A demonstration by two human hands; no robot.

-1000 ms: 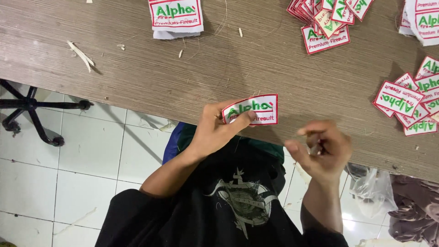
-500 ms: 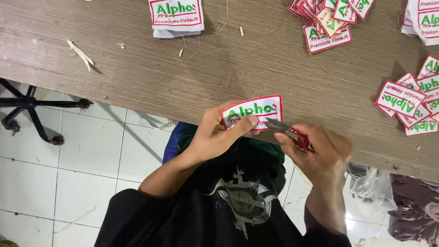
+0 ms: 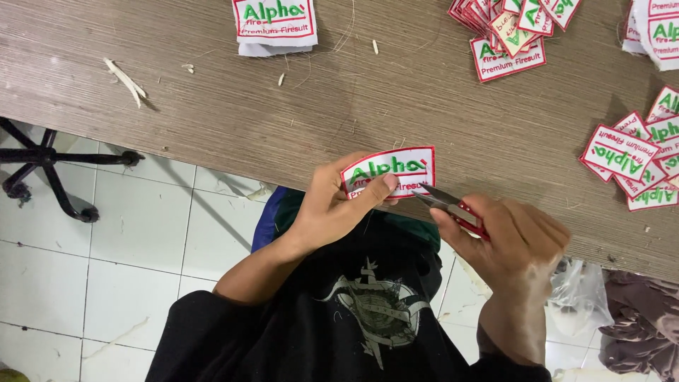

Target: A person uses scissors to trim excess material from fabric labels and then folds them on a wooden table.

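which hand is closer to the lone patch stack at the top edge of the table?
Left. The left hand sits below the patch stack, slightly to its right, holding a patch. The right hand, holding snips, is farther right.

Held patch [image 3: 392, 170] white, red-bordered; similar patches [image 3: 509, 53] piled on table [image 3: 177, 120].

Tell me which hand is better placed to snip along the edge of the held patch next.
Right. The right hand grips the red-handled snips, whose blades point at the lower right edge of the white, red-bordered patch. The left hand is pinching that patch and carries no tool.
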